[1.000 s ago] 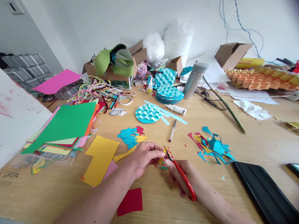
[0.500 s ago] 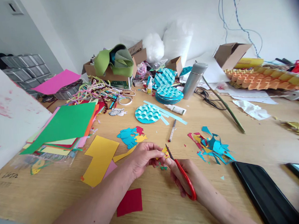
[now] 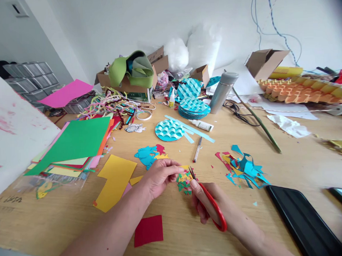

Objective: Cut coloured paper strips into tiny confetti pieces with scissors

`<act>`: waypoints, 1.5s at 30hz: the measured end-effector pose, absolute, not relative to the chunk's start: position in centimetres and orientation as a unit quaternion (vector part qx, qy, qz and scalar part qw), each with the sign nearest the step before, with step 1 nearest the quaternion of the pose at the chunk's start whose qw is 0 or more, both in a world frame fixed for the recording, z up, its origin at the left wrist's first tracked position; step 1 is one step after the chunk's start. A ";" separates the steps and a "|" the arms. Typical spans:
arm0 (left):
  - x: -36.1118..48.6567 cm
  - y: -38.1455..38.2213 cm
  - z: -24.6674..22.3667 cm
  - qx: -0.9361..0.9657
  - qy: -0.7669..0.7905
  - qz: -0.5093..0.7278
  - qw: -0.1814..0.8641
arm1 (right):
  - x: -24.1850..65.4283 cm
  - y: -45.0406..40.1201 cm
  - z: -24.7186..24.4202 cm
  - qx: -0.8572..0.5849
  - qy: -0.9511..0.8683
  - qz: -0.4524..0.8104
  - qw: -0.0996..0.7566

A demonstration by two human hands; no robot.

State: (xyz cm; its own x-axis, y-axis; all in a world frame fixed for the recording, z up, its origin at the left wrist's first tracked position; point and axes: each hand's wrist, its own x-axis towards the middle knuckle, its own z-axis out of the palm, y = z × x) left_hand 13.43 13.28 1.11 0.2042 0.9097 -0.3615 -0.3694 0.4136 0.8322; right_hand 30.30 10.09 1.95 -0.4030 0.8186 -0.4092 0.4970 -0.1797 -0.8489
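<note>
My left hand (image 3: 164,175) pinches a thin yellow paper strip (image 3: 185,167) at its fingertips. Closed around red-handled scissors (image 3: 213,206) is my right hand (image 3: 209,203), with the blades pointing up and left beside the strip's end; the blades look slightly apart. Beneath them lies a pile of small green, yellow and pink paper bits (image 3: 184,183). Just beyond my left hand are blue fish cutouts (image 3: 146,156) and a red cutout (image 3: 160,148). Yellow paper (image 3: 116,179) lies left of that hand, and a dark red paper piece (image 3: 148,230) is nearer me.
Blue scraps (image 3: 248,167) lie to the right, beside a black tablet (image 3: 304,220). Beyond my hands are a pen (image 3: 197,149), a woven blue disc (image 3: 169,130), a glue tube (image 3: 201,125) and a grey bottle (image 3: 223,92). Green sheets (image 3: 76,143) are stacked left.
My left hand has shifted slightly left, away from the blades, uncovering the pile of bits. The scissor blades have opened a little, and my right hand has moved slightly down.
</note>
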 end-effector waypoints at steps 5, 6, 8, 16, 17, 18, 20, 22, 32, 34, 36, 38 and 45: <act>13.3 13.2 1.1 0.313 0.450 0.431 0.717 | 30.2 10.1 2.3 -0.528 -0.619 0.565 0.139; 13.3 13.2 1.1 0.315 0.450 0.428 0.717 | 30.2 10.1 2.3 -0.526 -0.621 0.564 0.141; 13.2 13.3 1.0 0.320 0.446 0.422 0.722 | 30.3 10.2 2.4 -0.527 -0.621 0.562 0.147; 13.2 13.1 0.9 0.336 0.420 0.403 0.741 | 30.7 11.4 2.8 -0.537 -0.623 0.531 0.204; 13.2 13.1 1.0 0.342 0.412 0.396 0.746 | 30.7 11.5 3.0 -0.534 -0.626 0.531 0.201; 13.2 13.0 1.1 0.349 0.403 0.389 0.751 | 30.8 11.6 3.2 -0.533 -0.628 0.532 0.195; 13.2 12.9 1.2 0.362 0.385 0.373 0.762 | 31.0 11.7 3.8 -0.531 -0.631 0.538 0.176; 13.2 12.8 1.3 0.377 0.369 0.356 0.771 | 31.4 11.4 4.5 -0.525 -0.634 0.546 0.159; 13.6 11.9 0.5 0.425 0.297 0.259 0.815 | 34.8 7.2 5.2 -0.457 -0.651 0.605 0.027; 13.8 11.8 0.4 0.425 0.295 0.255 0.817 | 34.8 6.8 4.8 -0.451 -0.656 0.605 0.020; 13.9 11.7 0.3 0.427 0.296 0.253 0.816 | 34.7 6.7 4.5 -0.443 -0.660 0.607 0.019; 13.9 11.7 0.3 0.428 0.297 0.252 0.815 | 34.6 6.7 4.4 -0.444 -0.659 0.607 0.018; 13.9 11.7 0.4 0.428 0.304 0.248 0.814 | 34.4 6.8 4.2 -0.456 -0.650 0.608 0.015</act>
